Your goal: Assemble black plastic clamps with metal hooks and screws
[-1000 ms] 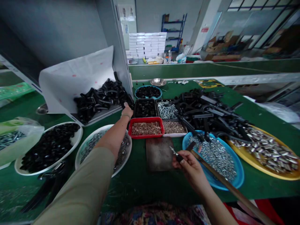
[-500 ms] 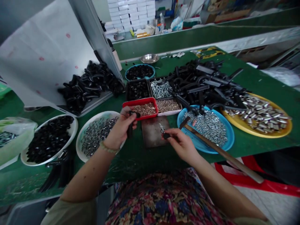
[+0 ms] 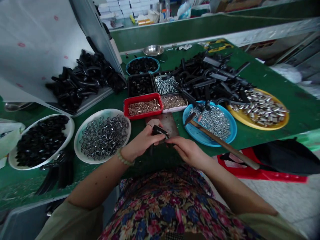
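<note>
Person's hands nearly together. Left hand grips black part; right hand pinches mostly hidden small piece at its end. Beyond: metal plate, then red tray of copper-coloured pins.

Rocking a dark floral garment with pink, red, blue and cream blooms, sporting khaki sleeves plus a pale green beaded bracelet, left wrist.
</note>
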`<action>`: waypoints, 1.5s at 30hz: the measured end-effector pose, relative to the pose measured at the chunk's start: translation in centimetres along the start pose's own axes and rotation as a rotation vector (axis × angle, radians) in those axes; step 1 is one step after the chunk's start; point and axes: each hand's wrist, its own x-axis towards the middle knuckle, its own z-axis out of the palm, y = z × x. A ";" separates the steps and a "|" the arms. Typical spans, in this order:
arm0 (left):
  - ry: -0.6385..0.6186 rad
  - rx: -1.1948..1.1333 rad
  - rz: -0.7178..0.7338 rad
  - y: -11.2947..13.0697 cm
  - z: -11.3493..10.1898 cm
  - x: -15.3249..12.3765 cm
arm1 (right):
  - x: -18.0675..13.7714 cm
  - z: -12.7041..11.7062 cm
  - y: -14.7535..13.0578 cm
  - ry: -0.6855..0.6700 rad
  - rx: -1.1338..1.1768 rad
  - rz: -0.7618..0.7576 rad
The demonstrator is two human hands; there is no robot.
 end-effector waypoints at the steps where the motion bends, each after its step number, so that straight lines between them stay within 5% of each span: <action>1: -0.031 0.051 0.006 -0.1 -0.2 -0.2 | -0.1 -0.3 -0.1 -0.038 0.030 0.007; 5: -0.127 0.237 0.106 -0.6 -0.3 -0.8 | 0.1 -0.4 0.1 -0.078 0.522 0.175; 8: -0.061 0.301 0.181 -1.3 0.3 -1.1 | 0.2 0.1 0.5 -0.097 0.787 0.286; 14: 0.033 0.016 0.143 -2.5 1.2 -1.0 | 0.4 0.9 1.1 -0.032 0.852 0.279; 20: 0.044 0.079 0.196 -2.8 0.9 -1.2 | 1.3 2.4 0.3 0.032 0.839 0.357; 23: 0.040 0.229 0.207 -2.8 -0.3 -1.4 | 1.8 2.5 -0.1 0.114 0.684 0.318; 26: 0.127 0.468 0.216 -2.3 -2.5 -1.1 | 4.7 0.7 0.1 -0.041 0.336 0.223; 30: 0.115 0.940 0.291 -2.0 -4.4 1.3 | 13.7 -1.9 1.3 0.005 -0.522 -0.013; 34: -0.026 1.371 0.350 -4.1 -3.9 4.3 | 22.5 -1.0 3.1 -0.311 -1.193 0.035; 37: 0.005 1.471 0.418 -5.8 -3.6 4.7 | 25.0 0.3 4.0 -0.405 -1.265 0.049; 45: 0.190 1.360 0.416 -6.2 -3.6 2.5 | 24.7 0.4 4.9 -0.416 -1.280 0.054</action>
